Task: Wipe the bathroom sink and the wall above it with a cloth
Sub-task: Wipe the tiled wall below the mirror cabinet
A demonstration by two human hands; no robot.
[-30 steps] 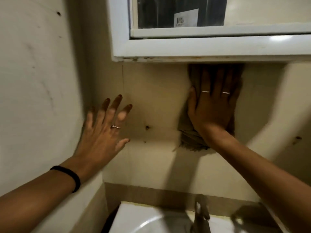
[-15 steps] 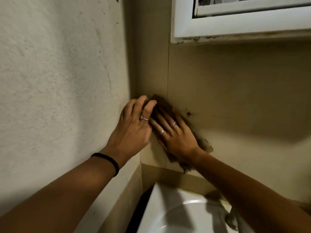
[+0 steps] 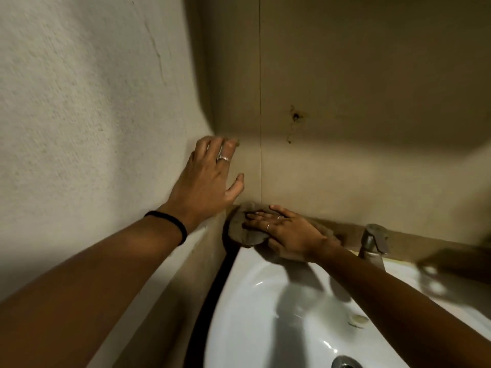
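My right hand (image 3: 289, 232) lies flat with straight fingers on a brownish cloth (image 3: 243, 232), pressing it onto the back left corner of the white sink (image 3: 255, 309), where the rim meets the tiled wall (image 3: 345, 168). Part of the cloth is hidden under the hand. My left hand (image 3: 210, 179) rests open against the textured side wall (image 3: 87, 115) near the corner, fingers spread, holding nothing. A dark stain (image 3: 295, 116) marks the tiled wall above the sink.
A metal tap (image 3: 373, 241) stands at the sink's back rim, just right of my right wrist. The drain (image 3: 345, 362) shows at the bottom edge. A blurred dark object (image 3: 457, 264) sits at the far right of the rim. A dark gap (image 3: 212, 301) runs between sink and side wall.
My right hand has slid the cloth down the wall from under the mirror cabinet to the corner and onto the sink's back rim. The view has tilted down; the left hand stays on the side wall.
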